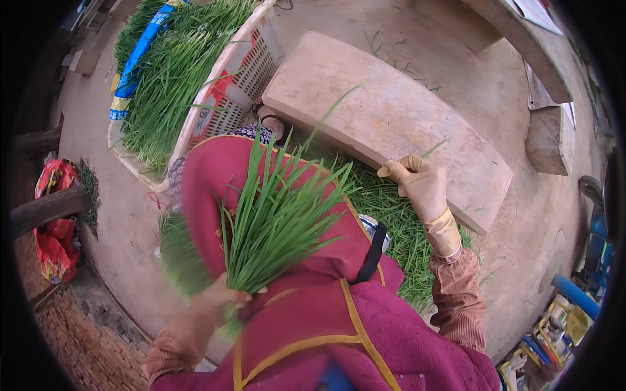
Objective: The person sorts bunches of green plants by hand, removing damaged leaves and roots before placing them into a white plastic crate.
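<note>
My left hand (234,295) is closed around the lower end of a bunch of long green leaves (279,220), which look like garlic chives. The leaves fan out over my dark pink apron (318,317). My right hand (415,183), in a pale rubber glove, is raised over the near edge of a low stone slab (386,117); its fingertips are pinched together, and I cannot tell whether a thin leaf is between them. Loose green leaves (415,244) lie heaped on the ground below it.
A white plastic crate (188,122) full of green leaves stands at the upper left, a blue strip across it. More leaves (183,254) lie left of my apron. Red packaging (58,244) is at the far left. A stone block (550,139) and blue machinery (599,249) stand right.
</note>
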A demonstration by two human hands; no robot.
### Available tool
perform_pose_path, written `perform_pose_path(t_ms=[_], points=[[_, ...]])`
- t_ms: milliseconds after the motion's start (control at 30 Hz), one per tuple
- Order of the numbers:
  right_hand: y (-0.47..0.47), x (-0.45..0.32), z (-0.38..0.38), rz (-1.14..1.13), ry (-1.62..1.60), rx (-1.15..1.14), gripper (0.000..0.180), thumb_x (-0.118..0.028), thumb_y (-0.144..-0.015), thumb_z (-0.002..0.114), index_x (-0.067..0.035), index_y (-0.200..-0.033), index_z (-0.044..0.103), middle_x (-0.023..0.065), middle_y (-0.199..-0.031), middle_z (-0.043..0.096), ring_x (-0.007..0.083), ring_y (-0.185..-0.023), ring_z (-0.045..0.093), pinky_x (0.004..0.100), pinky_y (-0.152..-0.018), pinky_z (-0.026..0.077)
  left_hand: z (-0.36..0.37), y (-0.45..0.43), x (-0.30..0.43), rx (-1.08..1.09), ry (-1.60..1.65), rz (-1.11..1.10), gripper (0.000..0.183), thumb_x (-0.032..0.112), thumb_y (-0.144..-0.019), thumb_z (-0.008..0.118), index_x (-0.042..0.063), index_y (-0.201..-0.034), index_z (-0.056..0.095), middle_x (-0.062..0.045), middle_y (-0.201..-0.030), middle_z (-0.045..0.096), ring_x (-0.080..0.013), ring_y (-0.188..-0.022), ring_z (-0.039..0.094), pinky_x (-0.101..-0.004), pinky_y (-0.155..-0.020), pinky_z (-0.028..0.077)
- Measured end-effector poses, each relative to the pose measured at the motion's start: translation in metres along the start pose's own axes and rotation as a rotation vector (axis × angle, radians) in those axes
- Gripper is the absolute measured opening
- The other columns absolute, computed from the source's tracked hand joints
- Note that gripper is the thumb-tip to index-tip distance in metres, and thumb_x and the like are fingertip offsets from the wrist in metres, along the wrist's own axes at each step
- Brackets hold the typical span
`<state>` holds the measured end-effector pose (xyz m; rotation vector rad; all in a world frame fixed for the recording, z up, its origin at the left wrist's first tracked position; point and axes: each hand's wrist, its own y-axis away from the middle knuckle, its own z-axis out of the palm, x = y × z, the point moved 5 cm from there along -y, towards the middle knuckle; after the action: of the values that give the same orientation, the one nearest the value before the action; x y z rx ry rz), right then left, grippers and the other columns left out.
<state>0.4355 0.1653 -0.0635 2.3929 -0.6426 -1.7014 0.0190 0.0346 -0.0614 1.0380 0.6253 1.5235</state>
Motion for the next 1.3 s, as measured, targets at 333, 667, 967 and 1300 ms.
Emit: perform_pose_path(t_ms=[333,667,967,1300], points=[[0.041,0.016,0.059,0.209,-0.547,-0.310,0.032,-0.015,-0.094,0.060,0.005,-0.119,0.061,0.0063,-0.078,0.067,0.0078,-0.066,0.059,0.0217,-0.064,0.049,0.004,0.002,0.005,0.026,-0.012,-0.009,0.059,-0.005,-0.071,0.072,-0.001,-0.126,0.051,-0.012,-0.105,0.069,-0.0117,-0.051,0.050,-0.0259,-0.047,0.042],[0.012,0.018,0.034,0.003,-0.105,-0.082,0.015,-0.010,-0.091,0.063,-0.001,-0.085,0.073,0.0011,-0.059,0.059,0.0042,-0.052,0.048,0.0212,-0.049,0.039,-0.001,-0.003,0.000,-0.036,0.020,0.005,0.057,-0.007,-0.075,0.070,0.001,-0.128,0.053,-0.015,-0.108,0.069,-0.0083,-0.054,0.050,-0.0228,-0.048,0.042],[0.037,-0.065,0.042,-0.527,0.217,-0.107,0.011,-0.009,-0.070,0.076,-0.011,-0.080,0.074,0.0032,-0.077,0.068,0.0206,-0.080,0.059,0.0339,-0.079,0.047,-0.003,-0.001,-0.002,-0.073,-0.015,-0.002,0.055,-0.007,-0.077,0.066,0.001,-0.130,0.054,-0.016,-0.117,0.066,-0.0081,-0.066,0.053,-0.0230,-0.055,0.044],[-0.013,-0.040,0.093,-0.216,-0.306,-0.249,0.031,-0.013,-0.083,0.067,-0.004,-0.114,0.068,0.0109,-0.100,0.068,0.0176,-0.094,0.064,0.0290,-0.086,0.049,-0.011,0.003,-0.004,-0.061,-0.036,-0.031,0.058,-0.008,-0.073,0.071,0.000,-0.128,0.053,-0.015,-0.107,0.069,-0.0100,-0.054,0.051,-0.0233,-0.048,0.042]])
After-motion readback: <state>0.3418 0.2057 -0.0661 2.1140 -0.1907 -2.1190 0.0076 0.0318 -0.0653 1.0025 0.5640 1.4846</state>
